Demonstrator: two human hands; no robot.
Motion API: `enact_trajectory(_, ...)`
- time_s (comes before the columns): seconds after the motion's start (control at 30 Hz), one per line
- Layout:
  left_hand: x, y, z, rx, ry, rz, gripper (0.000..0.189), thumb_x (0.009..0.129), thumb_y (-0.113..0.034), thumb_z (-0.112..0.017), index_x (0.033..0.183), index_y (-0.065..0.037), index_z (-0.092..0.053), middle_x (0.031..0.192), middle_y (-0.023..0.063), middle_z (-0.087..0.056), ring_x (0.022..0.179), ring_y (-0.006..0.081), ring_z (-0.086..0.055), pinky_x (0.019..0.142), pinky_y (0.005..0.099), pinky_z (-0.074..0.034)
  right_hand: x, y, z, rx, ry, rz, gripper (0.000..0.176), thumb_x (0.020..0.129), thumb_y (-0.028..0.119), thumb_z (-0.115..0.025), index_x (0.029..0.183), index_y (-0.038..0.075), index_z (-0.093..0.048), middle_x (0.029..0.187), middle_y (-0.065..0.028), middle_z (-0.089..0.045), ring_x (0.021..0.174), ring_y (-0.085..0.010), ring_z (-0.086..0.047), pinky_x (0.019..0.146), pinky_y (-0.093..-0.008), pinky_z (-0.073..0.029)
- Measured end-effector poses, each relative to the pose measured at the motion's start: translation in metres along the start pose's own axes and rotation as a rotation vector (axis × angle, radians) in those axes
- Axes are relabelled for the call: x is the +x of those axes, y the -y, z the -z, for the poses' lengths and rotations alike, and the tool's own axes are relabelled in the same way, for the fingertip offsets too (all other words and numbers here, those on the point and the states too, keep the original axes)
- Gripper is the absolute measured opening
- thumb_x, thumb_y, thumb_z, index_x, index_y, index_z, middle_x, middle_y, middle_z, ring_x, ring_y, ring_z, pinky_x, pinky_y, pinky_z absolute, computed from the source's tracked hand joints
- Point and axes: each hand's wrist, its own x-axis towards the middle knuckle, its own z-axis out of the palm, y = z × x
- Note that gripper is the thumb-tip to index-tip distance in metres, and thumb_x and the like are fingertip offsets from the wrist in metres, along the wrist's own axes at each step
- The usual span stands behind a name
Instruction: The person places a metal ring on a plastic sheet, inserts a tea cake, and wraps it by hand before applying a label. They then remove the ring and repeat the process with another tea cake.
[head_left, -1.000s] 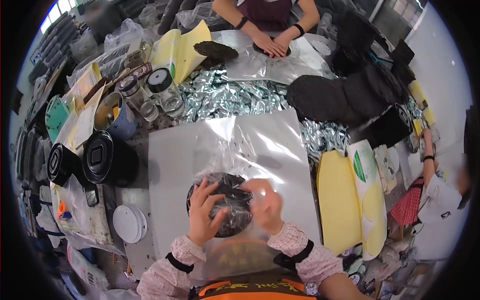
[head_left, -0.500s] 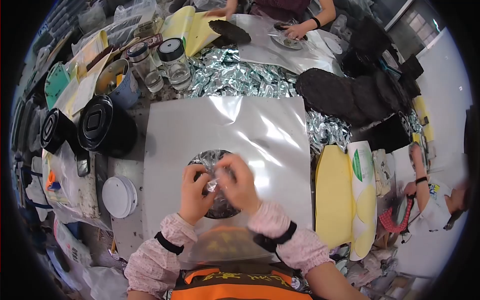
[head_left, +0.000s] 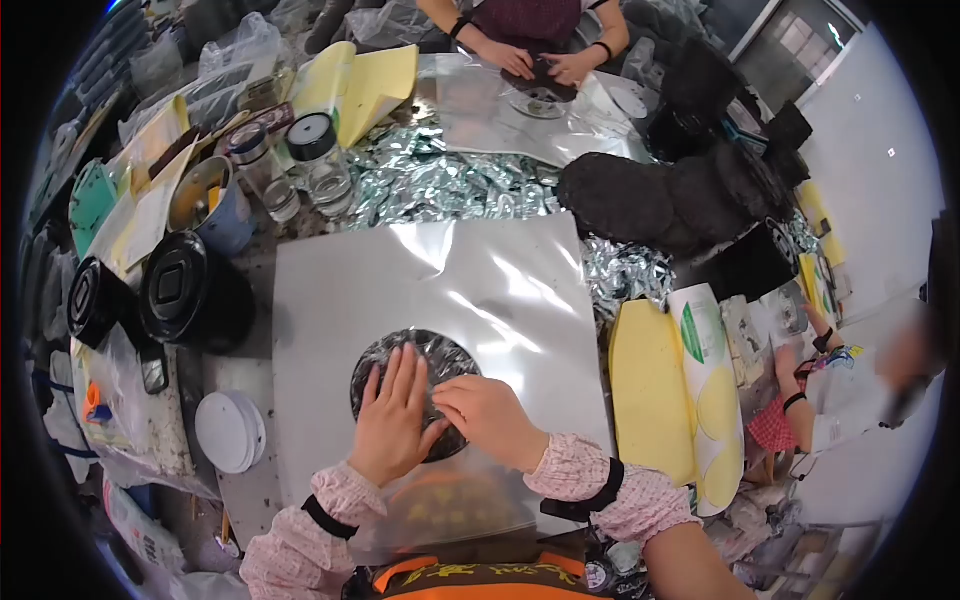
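Note:
A dark round disc point(head_left: 440, 352) with a shiny, wrinkled film-like surface lies on the grey sheet point(head_left: 330, 290) in front of me. My left hand point(head_left: 395, 425) rests flat on the disc's left part, fingers stretched out and thumb apart. At the disc's right side is my right hand point(head_left: 490, 415), its fingers curled and drawn together near the middle of the disc. Whatever those fingertips hold, if anything, is hidden. Both hands partly cover the disc.
Crumpled silver-green foil pieces point(head_left: 470, 185) lie beyond the sheet, with stacked black slabs point(head_left: 620, 205) at right. Yellow sheets point(head_left: 650, 390) lie beside it. Black canisters point(head_left: 195, 295) and glass jars point(head_left: 325, 165) stand left. A co-worker's hands point(head_left: 545, 68) handle a dark piece opposite; another person is at right.
My left hand has flattened from a curled grip onto the disc. My right hand has moved lower and to the right. The co-worker opposite has brought both hands together over a dark piece.

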Motion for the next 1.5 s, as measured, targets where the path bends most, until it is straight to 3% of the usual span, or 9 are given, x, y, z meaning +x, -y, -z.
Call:
enact_trajectory(0.27, 0.004, -0.006, 0.001, 0.043, 0.092, 0.024, 0.082, 0.087, -0.037, -0.066, 0.146, 0.011, -0.036, 0.157, 0.0298, -0.027, 0.148, 0.0422, -0.026, 0.12, 0.0538, -0.019, -0.001, -0.057, 0.043, 0.23, -0.216, -0.247, 0.007, 0.083, 0.006, -0.069, 0.088, 0.001, -0.07, 0.094, -0.0127, -0.073, 0.084, -0.0288, -0.07, 0.077, -0.0346, -0.055)
enact_trajectory(0.33, 0.005, -0.005, 0.0, 0.048, 0.113, 0.034, 0.083, 0.087, -0.038, -0.065, 0.146, 0.012, -0.034, 0.157, 0.0309, -0.026, 0.148, 0.0435, -0.024, 0.12, 0.0546, -0.018, -0.012, -0.109, 0.098, -0.541, -0.315, -0.151, 0.016, 0.079, 0.003, -0.069, 0.095, 0.003, -0.071, 0.097, -0.0118, -0.071, 0.089, -0.0344, -0.066, 0.082, -0.0425, -0.054)
enact_trajectory(0.43, 0.006, -0.007, -0.001, 0.053, 0.063, 0.039, 0.081, 0.086, -0.038, -0.068, 0.144, 0.009, -0.04, 0.156, 0.0283, -0.031, 0.147, 0.0415, -0.029, 0.118, 0.0552, -0.022, -0.023, -0.177, 0.145, -0.771, -0.453, -0.33, 0.053, 0.075, 0.002, -0.068, 0.127, 0.003, -0.061, 0.133, -0.022, -0.057, 0.127, -0.0401, -0.048, 0.109, -0.0477, -0.04)
enact_trajectory(0.6, 0.005, -0.005, -0.002, 0.073, 0.085, 0.023, 0.085, 0.086, -0.039, -0.067, 0.146, 0.011, -0.035, 0.157, 0.0306, -0.026, 0.148, 0.0437, -0.024, 0.119, 0.0553, -0.019, -0.014, -0.235, 0.138, -0.884, -0.474, -0.233, 0.045, 0.084, 0.002, -0.063, 0.129, 0.003, -0.061, 0.134, -0.02, -0.058, 0.13, -0.038, -0.05, 0.109, -0.0476, -0.04)
enact_trajectory(0.87, 0.003, -0.009, 0.003, 0.045, 0.007, 0.022, 0.075, 0.089, -0.036, -0.063, 0.146, 0.007, -0.04, 0.156, 0.0261, -0.032, 0.147, 0.0386, -0.028, 0.119, 0.0523, -0.022, -0.029, -0.185, 0.159, 0.372, -0.959, -0.573, 0.018, 0.1, 0.014, -0.061, 0.102, -0.003, -0.067, 0.082, -0.0028, -0.064, 0.065, -0.0066, -0.055, 0.066, -0.0279, -0.052)
enact_trajectory(1.0, 0.003, -0.004, -0.005, -0.068, -0.052, 0.037, 0.084, 0.086, -0.019, -0.065, 0.153, 0.007, -0.022, 0.159, 0.0237, -0.029, 0.147, 0.0395, -0.029, 0.12, 0.0483, -0.022, -0.012, -0.117, 0.116, 1.286, -0.572, -0.609, 0.013, 0.098, 0.008, -0.062, 0.093, -0.004, -0.067, 0.072, 0.0005, -0.058, 0.06, -0.0079, -0.052, 0.056, -0.0262, -0.048)
enact_trajectory(1.13, -0.007, 0.01, -0.013, -0.322, -0.156, 0.094, 0.1, 0.079, -0.014, -0.076, 0.154, 0.008, -0.013, 0.158, 0.0212, -0.032, 0.142, 0.0368, -0.037, 0.117, 0.0478, -0.029, 0.01, -0.026, 0.019, 0.995, 0.195, -0.711, 0.023, 0.091, 0.017, -0.071, 0.081, -0.004, -0.068, 0.065, -0.0008, -0.059, 0.057, -0.0073, -0.054, 0.052, -0.0271, -0.044)
enact_trajectory(1.33, -0.011, 0.004, -0.003, -0.202, -0.305, -0.027, 0.1, 0.075, -0.037, -0.08, 0.153, 0.0, -0.029, 0.157, 0.0221, -0.034, 0.144, 0.0411, -0.032, 0.118, 0.0562, -0.02, 0.02, -0.007, -0.017, 0.262, 0.106, -0.471, 0.029, 0.087, 0.021, -0.067, 0.078, -0.006, -0.066, 0.067, -0.0227, -0.063, 0.067, -0.0401, -0.064, 0.066, -0.0457, -0.051)
enact_trajectory(1.5, -0.002, 0.0, -0.009, 0.126, -0.037, 0.002, 0.086, 0.081, -0.049, -0.07, 0.149, -0.003, -0.041, 0.157, 0.022, -0.033, 0.147, 0.0408, -0.026, 0.119, 0.0605, -0.01, -0.002, 0.006, -0.005, 0.02, -0.108, -0.249, 0.017, 0.085, 0.016, -0.068, 0.092, 0.003, -0.062, 0.09, -0.0144, -0.064, 0.086, -0.0354, -0.062, 0.072, -0.0457, -0.05)
